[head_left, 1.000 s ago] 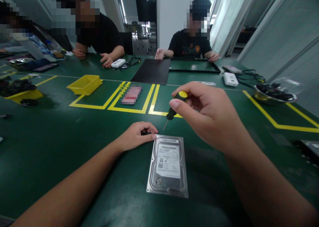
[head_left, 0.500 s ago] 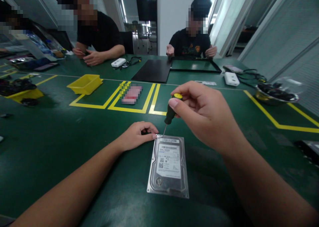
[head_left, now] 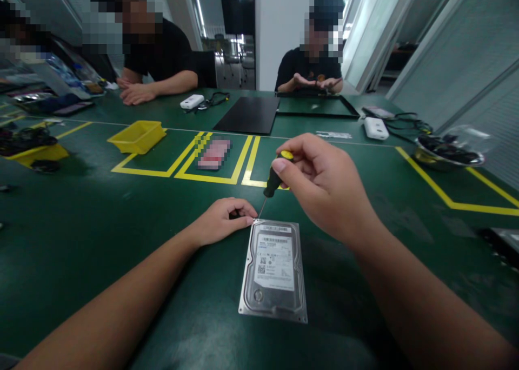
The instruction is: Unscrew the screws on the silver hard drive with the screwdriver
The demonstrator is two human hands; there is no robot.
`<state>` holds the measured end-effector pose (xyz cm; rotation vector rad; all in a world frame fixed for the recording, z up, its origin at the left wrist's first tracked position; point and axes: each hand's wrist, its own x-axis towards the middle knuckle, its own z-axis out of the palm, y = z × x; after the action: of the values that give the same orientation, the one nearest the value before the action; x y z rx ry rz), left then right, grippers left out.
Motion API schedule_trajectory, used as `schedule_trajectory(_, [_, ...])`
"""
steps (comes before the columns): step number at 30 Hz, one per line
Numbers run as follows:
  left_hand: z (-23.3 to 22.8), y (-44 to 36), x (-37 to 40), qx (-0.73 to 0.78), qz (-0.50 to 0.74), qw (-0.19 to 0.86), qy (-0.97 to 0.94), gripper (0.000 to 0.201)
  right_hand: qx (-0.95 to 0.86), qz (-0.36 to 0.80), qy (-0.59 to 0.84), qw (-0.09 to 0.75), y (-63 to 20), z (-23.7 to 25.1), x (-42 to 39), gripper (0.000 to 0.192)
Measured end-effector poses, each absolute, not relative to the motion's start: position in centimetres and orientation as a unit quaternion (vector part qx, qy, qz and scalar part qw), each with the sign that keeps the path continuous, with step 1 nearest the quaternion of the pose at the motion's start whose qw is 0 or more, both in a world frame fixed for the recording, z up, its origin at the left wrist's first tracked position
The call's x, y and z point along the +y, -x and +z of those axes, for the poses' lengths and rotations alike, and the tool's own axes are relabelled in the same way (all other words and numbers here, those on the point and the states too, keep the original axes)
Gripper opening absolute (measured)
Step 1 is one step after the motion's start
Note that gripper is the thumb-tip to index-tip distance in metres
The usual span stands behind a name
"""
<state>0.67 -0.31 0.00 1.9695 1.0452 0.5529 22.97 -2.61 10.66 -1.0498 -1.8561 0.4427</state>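
A silver hard drive (head_left: 274, 270) with a white label lies flat on the green table (head_left: 101, 224) in front of me. My left hand (head_left: 221, 220) rests on the table, fingertips touching the drive's far left corner. My right hand (head_left: 324, 183) holds a small screwdriver (head_left: 274, 177) with a black and yellow handle, tilted, its thin tip down at that same far left corner of the drive.
A yellow bin (head_left: 138, 136) sits at the left inside yellow floor-tape boxes. A black panel (head_left: 248, 115) and a framed tray (head_left: 316, 106) lie further back. Two people sit across the table. A bowl of cables (head_left: 446, 152) stands at right.
My right hand has lowered and shifted left, bringing the screwdriver tip from above the table down to the drive's far left corner. The left hand stayed put. The people opposite moved their hands.
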Motion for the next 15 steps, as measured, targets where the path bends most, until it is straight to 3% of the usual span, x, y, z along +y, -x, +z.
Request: schedule_trajectory(15, [0.0,-0.7,-0.4,0.409,0.227,0.409,-0.783,0.015,-0.771,0.155,0.427,0.445,-22.3,9.3,-2.1,0.014])
